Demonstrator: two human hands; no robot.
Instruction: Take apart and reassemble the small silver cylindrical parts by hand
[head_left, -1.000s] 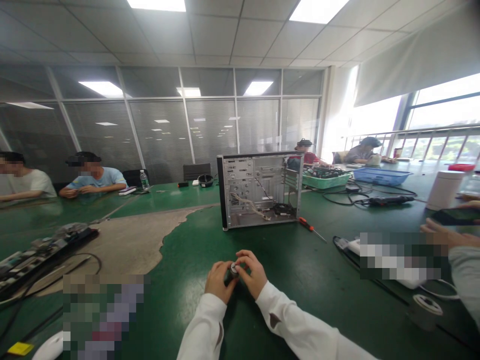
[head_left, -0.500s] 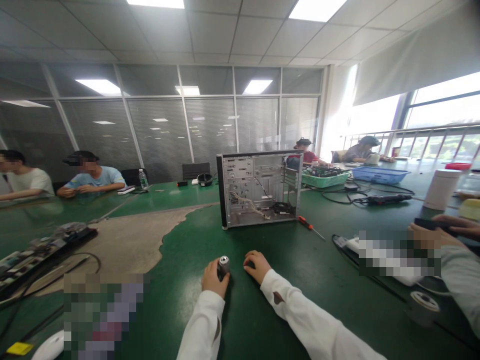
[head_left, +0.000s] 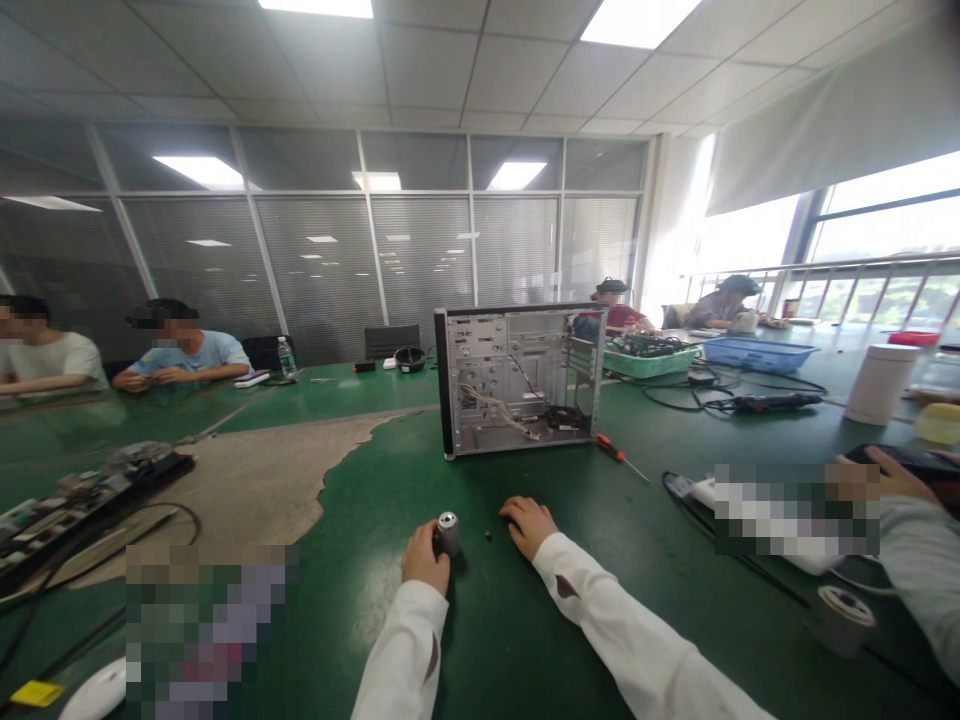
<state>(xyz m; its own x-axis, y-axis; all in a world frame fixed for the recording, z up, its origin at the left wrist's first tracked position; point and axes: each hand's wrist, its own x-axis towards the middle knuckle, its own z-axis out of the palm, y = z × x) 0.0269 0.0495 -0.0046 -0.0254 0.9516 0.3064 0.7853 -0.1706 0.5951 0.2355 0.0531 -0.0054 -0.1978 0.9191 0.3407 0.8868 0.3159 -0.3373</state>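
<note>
A small grey metal cylinder [head_left: 448, 537] stands upright on the green table, a dark hole in its bright top. My left hand [head_left: 425, 560] is closed around its left side. Between my hands a tiny dark piece [head_left: 488, 536] lies on the tabletop, too small to name. Just right of that piece, my right hand [head_left: 531, 525] rests on the table with bent fingers apart and nothing in them. Beyond both hands stands an open computer case [head_left: 517, 385], with loose cables and a dark part inside. An orange-handled screwdriver [head_left: 611, 447] lies by its right corner.
At right are a white power strip [head_left: 772, 520], a larger grey cylinder [head_left: 844, 620], a co-worker's hand [head_left: 900, 478] and a white bottle [head_left: 881, 385]. Green [head_left: 652, 362] and blue baskets [head_left: 757, 355] stand behind. Circuit boards [head_left: 90, 500] and cables lie left. Other people sit around the table.
My right hand has moved slightly right and its fingers have loosened, leaving the tiny dark piece on the table. My left hand stays at the cylinder. The co-worker's hand at right has shifted.
</note>
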